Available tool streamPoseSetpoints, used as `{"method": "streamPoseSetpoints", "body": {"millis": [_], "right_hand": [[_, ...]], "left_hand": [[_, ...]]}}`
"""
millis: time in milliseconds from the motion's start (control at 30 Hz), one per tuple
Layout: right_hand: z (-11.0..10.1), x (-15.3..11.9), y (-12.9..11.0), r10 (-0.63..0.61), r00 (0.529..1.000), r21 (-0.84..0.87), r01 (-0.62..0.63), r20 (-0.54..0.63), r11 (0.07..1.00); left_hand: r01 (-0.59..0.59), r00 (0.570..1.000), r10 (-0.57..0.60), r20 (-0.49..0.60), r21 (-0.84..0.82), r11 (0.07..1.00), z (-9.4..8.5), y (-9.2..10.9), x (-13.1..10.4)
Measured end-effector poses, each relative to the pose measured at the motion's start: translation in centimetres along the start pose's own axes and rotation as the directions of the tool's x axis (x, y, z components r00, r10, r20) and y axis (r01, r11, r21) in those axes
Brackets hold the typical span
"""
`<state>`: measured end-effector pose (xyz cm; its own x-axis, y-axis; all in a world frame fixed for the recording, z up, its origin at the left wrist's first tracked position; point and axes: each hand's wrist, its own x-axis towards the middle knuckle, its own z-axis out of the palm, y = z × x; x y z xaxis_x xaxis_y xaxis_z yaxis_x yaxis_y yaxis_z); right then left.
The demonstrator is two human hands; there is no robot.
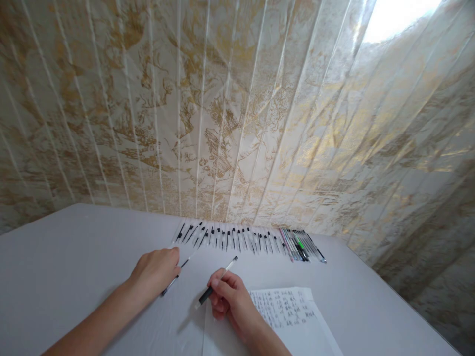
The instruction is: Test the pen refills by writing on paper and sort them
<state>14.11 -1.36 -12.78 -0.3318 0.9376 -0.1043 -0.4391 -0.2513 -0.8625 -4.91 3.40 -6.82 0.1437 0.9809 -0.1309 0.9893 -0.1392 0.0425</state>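
Note:
My right hand (230,301) pinches a clear-barrelled pen (229,265) with a black grip, tilted, its clear tip toward the lower left. My left hand (158,269) is closed low over the table, back of the hand up, fingertips mostly hidden. Beside those fingertips, a thin dark refill-like stick (185,262) sticks out to the upper right. A dark-ended pen piece (169,287) shows on the lower side of the same hand. Whether these two are one pen, or gripped, I cannot tell.
Clear pen parts with black refills and caps (229,240) lie in a long row along the table's back. At its right end sit several pens (302,245), one bright green. Handwritten paper (284,306) lies by my right forearm. A patterned curtain (222,109) hangs behind the white table (92,252).

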Motion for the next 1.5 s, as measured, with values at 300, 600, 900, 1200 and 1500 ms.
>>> {"method": "streamPoseSetpoints", "body": {"millis": [300, 600, 900, 1200, 1500], "right_hand": [[0.1, -0.1, 0.8, -0.001, 1.0, -0.03, 0.002, 0.026, 1.0], [0.2, -0.1, 0.6, 0.002, 1.0, -0.013, -0.002, 0.019, 1.0], [-0.1, -0.1, 0.0, -0.226, 0.954, 0.086, 0.246, -0.197, 0.965], [-0.9, 0.2, -0.2, -0.351, 0.845, 0.063, 0.408, -0.403, 0.911], [-1.4, 0.3, -0.5, -0.351, 0.821, 0.052, 0.417, -0.451, 0.908]], "left_hand": [[0.028, 1.0, -0.028, 0.01, -0.031, 0.999, 1.3, 0.5, 0.4], [0.043, 0.998, -0.046, -0.044, -0.067, 0.997, 1.0, 1.0, 0.4], [-0.188, 0.974, 0.133, -0.185, -0.324, 0.927, -0.4, 2.9, -1.1], [-0.337, 0.941, 0.306, -0.142, -0.334, 0.88, 0.2, 3.7, -2.1], [-0.449, 0.892, 0.439, -0.105, -0.3, 0.841, -1.1, 1.9, -2.5]]}}
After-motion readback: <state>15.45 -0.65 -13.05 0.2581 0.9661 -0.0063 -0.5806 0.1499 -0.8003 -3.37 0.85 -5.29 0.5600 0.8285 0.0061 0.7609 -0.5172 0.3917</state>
